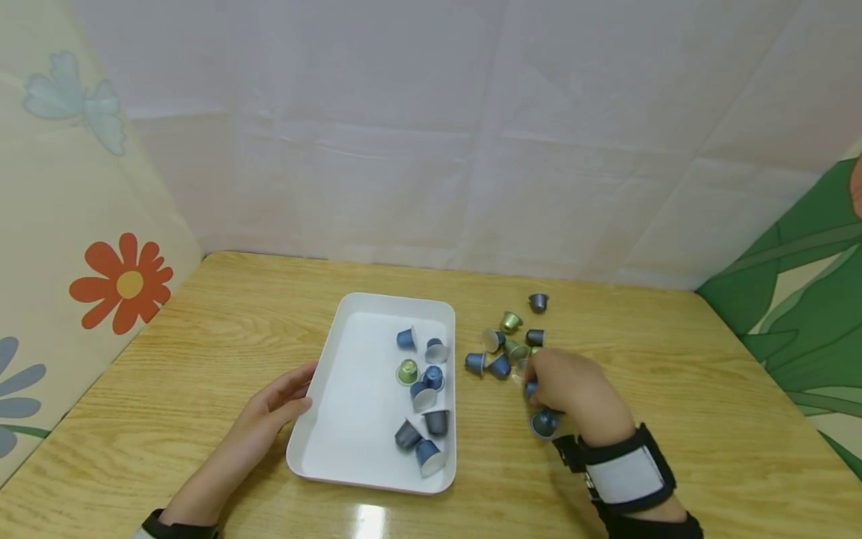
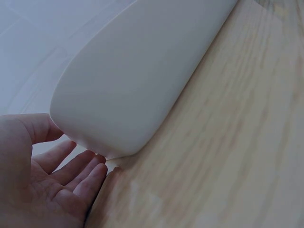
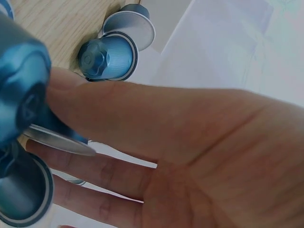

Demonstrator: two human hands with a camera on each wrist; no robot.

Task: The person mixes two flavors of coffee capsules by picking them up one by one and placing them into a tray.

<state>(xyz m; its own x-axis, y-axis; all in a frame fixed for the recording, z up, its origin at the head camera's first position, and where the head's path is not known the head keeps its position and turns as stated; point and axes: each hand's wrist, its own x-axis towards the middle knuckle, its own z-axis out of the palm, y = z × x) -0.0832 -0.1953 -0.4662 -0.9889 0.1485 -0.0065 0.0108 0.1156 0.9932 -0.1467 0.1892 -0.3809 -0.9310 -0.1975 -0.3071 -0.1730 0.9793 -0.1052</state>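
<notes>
My right hand [image 1: 569, 385] reaches down into a loose group of coffee capsules on the table. In the right wrist view a blue coffee capsule [image 3: 59, 127] with a silver rim sits between its thumb and fingers, partly hidden by another blue capsule [image 3: 23, 90] nearer the camera. A dark blue capsule [image 1: 544, 424] lies just below this hand. My left hand [image 1: 272, 408] rests at the left side of a white tray [image 1: 350, 404], thumb and fingertips touching its edge, fingers loosely bent. Blue, grey and green capsules [image 1: 407, 372] lie in the tray's right half.
Between the tray and my right hand are several blue, green and dark capsules [image 1: 498, 366]. One dark capsule [image 1: 538, 302] lies farther back on the wooden table [image 1: 707, 389]. A white cloth [image 1: 404, 150] hangs behind the table, with printed panels [image 1: 808, 299] at both sides.
</notes>
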